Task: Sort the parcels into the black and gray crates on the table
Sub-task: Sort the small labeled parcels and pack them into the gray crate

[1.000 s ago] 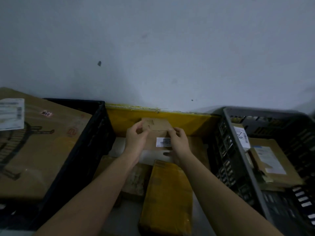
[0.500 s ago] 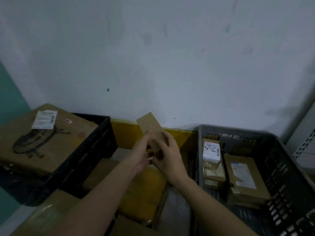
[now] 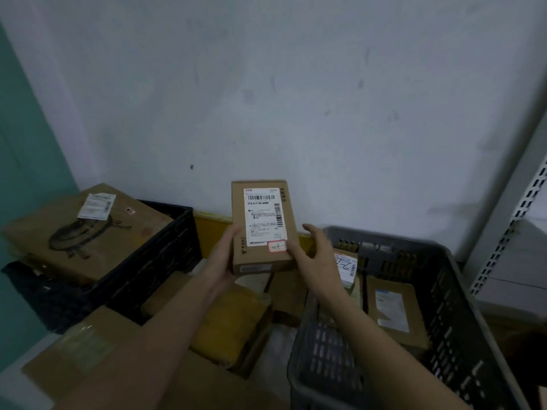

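box (image 3: 262,226) is gripped by left hand (image 3: 223,255), thumbed by right hand (image 3: 315,258) | flanked by black crate (image 3: 165,247), gray crate (image 3: 461,291) | yellow parcel (image 3: 233,324) is underneath

The held box (image 3: 263,226) is brown with a white barcoded label (image 3: 262,216) and a small red-edged sticker (image 3: 277,246), the left crate (image 3: 165,247) is black, the right crate (image 3: 461,321) gray with slotted walls, a parcel (image 3: 231,324) between them yellow, and the wall (image 3: 296,99) pale gray.

Parcel (image 3: 262,226) between left (image 3: 165,258) and right crates (image 3: 461,306)
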The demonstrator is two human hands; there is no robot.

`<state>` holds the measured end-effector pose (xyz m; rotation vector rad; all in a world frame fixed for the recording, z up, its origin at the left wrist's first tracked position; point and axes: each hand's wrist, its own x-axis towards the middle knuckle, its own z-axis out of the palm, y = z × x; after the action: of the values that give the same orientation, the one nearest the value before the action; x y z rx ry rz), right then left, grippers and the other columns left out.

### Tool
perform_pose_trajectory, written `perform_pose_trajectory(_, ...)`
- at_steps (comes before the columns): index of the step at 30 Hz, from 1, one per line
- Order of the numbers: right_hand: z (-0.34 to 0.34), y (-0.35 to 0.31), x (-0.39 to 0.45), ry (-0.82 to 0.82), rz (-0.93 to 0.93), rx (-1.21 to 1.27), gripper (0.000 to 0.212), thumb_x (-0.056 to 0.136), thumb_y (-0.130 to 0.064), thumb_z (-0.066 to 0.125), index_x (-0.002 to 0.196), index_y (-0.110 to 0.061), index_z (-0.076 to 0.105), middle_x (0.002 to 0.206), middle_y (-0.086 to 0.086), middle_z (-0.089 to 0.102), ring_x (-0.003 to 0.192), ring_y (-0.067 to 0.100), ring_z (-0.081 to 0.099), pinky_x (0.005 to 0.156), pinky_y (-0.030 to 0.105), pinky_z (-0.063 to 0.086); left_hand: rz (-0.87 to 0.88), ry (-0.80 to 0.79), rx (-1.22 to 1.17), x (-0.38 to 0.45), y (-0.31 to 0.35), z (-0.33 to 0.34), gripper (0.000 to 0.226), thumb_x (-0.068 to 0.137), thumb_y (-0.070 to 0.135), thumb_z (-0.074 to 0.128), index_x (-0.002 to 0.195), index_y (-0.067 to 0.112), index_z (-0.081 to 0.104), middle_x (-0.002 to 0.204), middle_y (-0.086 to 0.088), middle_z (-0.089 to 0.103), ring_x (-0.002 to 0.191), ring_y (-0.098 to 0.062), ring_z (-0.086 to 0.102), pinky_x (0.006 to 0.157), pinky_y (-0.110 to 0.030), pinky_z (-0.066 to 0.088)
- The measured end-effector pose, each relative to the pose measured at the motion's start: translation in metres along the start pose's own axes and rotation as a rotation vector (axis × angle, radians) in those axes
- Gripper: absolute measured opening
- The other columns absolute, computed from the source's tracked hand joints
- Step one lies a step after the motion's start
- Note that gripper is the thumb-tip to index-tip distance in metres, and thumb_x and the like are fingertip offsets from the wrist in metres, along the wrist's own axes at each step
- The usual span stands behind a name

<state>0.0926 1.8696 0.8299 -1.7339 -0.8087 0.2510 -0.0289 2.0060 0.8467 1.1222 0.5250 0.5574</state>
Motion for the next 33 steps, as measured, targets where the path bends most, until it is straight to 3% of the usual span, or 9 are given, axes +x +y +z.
perform_pose_trajectory(3,-0.018,-0.001,-0.007,-0.207,0.191,0.311,0.047,0.092,-0.050,0.061,0.134,-0.043,0.041,0.125,-0.003,0.059,0.107,0.013,0.062,0.096,0.045,0.055,0.013,-0.046,0.059,-0.004,0.002,0.014,0.044,0.100,0.046,0.045,0.132,0.020,0.060,0.120,-0.011,0.071,0.110,-0.029,0.069,0.088,-0.042,0.055)
perform_pose_trajectory(7,-0.024,0.014,-0.009,-0.099,0.180,0.480,0.042,0.092,-0.034,0.067,0.129,-0.039,0.048,0.113,0.000,0.066,0.102,0.017,0.068,0.088,0.042,0.059,0.014,-0.018,0.191,-0.004,-0.004,0.028,0.045,0.099,0.051,0.045,0.129,0.022,0.062,0.116,-0.008,0.073,0.106,-0.026,0.070,0.084,-0.039,0.058)
perform_pose_trajectory(10,-0.032,0.029,-0.013,-0.030,0.189,0.494,0.037,0.092,-0.030,0.069,0.125,-0.033,0.051,0.114,0.003,0.067,0.099,0.016,0.069,0.082,0.035,0.061,0.047,0.092,0.381,-0.004,-0.021,0.037,0.049,0.094,0.053,0.056,0.135,0.027,0.054,0.115,-0.002,0.069,0.102,-0.020,0.067,0.082,-0.038,0.059)
perform_pose_trajectory(13,-0.038,0.047,-0.017,-0.021,0.242,0.443,0.030,0.091,-0.036,0.069,0.117,-0.036,0.053,0.116,0.004,0.066,0.101,0.019,0.069,0.088,0.043,0.060,0.128,0.163,0.453,-0.008,-0.039,0.048,0.054,0.093,0.045,0.062,0.142,0.027,0.045,0.109,0.007,0.061,0.097,-0.012,0.062,0.072,-0.031,0.057)
perform_pose_trajectory(18,-0.047,0.062,-0.026,-0.083,0.310,0.407,0.046,0.096,-0.044,0.058,0.139,-0.034,0.044,0.122,0.001,0.064,0.102,0.019,0.068,0.082,0.036,0.061,0.086,0.243,0.389,-0.002,-0.059,0.062,0.050,0.094,0.040,0.062,0.139,0.022,0.047,0.103,0.003,0.063,0.085,-0.008,0.064,0.052,-0.018,0.051)
perform_pose_trajectory(20,-0.054,0.067,-0.027,-0.013,0.337,0.438,0.037,0.099,-0.038,0.057,0.134,-0.032,0.047,0.116,0.001,0.065,0.096,0.021,0.071,0.071,0.033,0.062,0.040,0.180,0.452,0.005,-0.066,0.069,0.046,0.097,0.046,0.055,0.136,0.024,0.050,0.111,0.001,0.064,0.088,-0.008,0.063,0.060,-0.023,0.053)
perform_pose_trajectory(24,-0.081,0.088,-0.021,0.287,0.429,0.473,0.032,0.097,-0.034,0.061,0.123,-0.019,0.053,0.113,0.008,0.065,0.091,0.019,0.070,0.072,0.037,0.062,-0.040,0.003,0.625,0.016,-0.088,0.093,0.053,0.103,0.056,0.025,0.134,0.027,0.057,0.135,0.008,0.056,0.118,-0.013,0.054,0.104,-0.038,0.043)
perform_pose_trajectory(28,-0.112,0.115,-0.018,0.472,0.509,0.545,0.027,0.096,-0.033,0.062,0.114,-0.016,0.051,0.111,0.009,0.062,0.096,0.025,0.067,0.077,0.041,0.060,-0.082,-0.125,1.032,0.021,-0.127,0.105,0.054,0.107,0.044,0.028,0.157,0.024,0.021,0.159,-0.011,0.027,0.137,-0.030,0.041,0.107,-0.038,0.036)
perform_pose_trajectory(33,-0.129,0.156,-0.023,0.535,0.653,0.427,0.037,0.097,-0.032,0.062,0.124,-0.012,0.049,0.117,0.012,0.061,0.099,0.026,0.067,0.084,0.046,0.060,0.037,-0.153,1.506,0.023,-0.143,0.108,0.077,0.102,0.019,0.047,0.159,0.020,-0.004,0.155,-0.017,0.024,0.114,-0.033,0.056,0.074,-0.033,0.045)
